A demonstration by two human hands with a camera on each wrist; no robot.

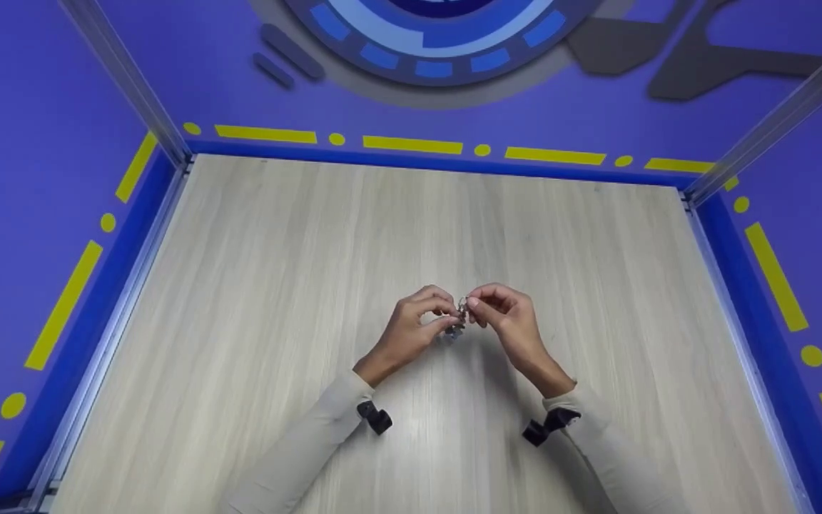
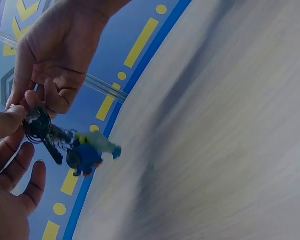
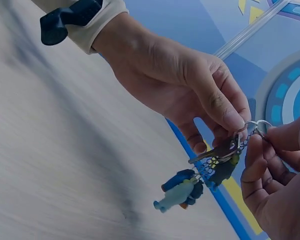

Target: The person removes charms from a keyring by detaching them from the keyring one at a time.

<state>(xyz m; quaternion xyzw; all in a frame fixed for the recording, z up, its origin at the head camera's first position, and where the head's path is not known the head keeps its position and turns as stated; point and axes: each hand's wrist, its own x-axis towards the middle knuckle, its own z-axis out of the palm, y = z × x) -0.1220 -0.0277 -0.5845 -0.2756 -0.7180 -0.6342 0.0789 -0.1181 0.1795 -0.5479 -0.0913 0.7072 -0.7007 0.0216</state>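
In the head view, my left hand point(image 1: 411, 325) and right hand point(image 1: 514, 328) meet above the table around a small bunch of keyrings point(image 1: 457, 327). In the right wrist view, my left hand point(image 3: 175, 82) pinches the metal rings between thumb and fingers, with a key point(image 3: 215, 150) hanging below. My right hand point(image 3: 285, 175) pinches a thin ring point(image 3: 263, 122) at the bunch's upper end. Short chains carry small figure charms, one pale point(image 3: 175, 195) and one blue point(image 2: 87, 156). Fingers partly cover the rings, so how they link cannot be told.
A light wood-grain table point(image 1: 275, 285) lies beneath both hands. Blue walls point(image 1: 411, 114) with yellow marks stand along its back and sides, with metal posts point(image 1: 133, 78) at the corners. Each sleeved wrist wears a small black camera point(image 1: 375, 417).
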